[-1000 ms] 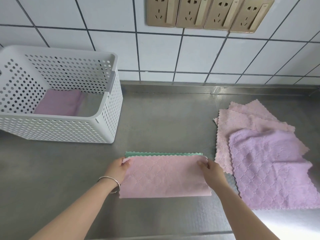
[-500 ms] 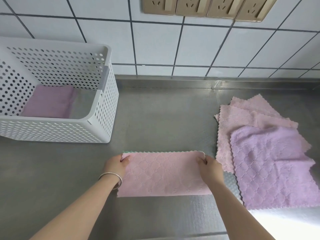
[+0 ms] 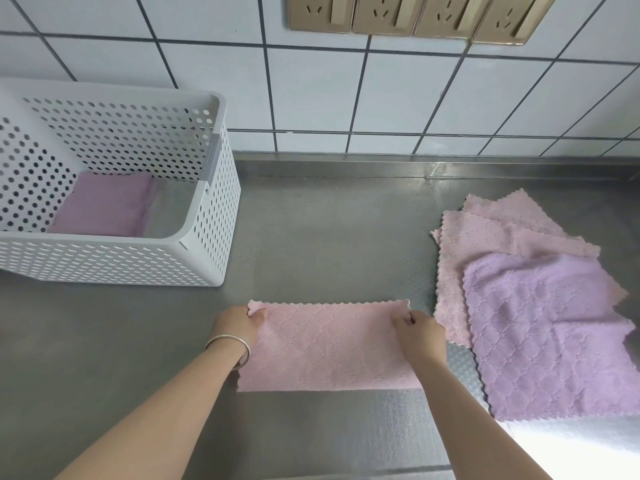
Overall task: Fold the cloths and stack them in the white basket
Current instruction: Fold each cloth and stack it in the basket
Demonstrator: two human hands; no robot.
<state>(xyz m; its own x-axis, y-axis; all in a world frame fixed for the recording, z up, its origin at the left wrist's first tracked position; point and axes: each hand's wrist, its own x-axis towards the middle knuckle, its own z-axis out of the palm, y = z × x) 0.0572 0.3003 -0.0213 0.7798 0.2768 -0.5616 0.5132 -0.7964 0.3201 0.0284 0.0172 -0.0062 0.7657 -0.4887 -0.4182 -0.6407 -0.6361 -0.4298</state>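
The white basket sits on the metal counter, at the far left against the tiled wall. Inside it, on the left part of its floor, lies a folded purple cloth.

To the right of the basket and closer to the person lies a pink cloth. It is folded in half into a long flat shape on the counter. The left hand, with a silver bangle on its wrist, pinches the far left corner of this pink cloth. The right hand has its fingers curled and pinches the far right corner of the same cloth.

Farther right from the basket, just beside the pink cloth, is a pile of open cloths. A big purple cloth lies on top. Two pink cloths peek out from under it on the far side.

High on the wall, up and to the right of the basket, is a row of gold sockets.
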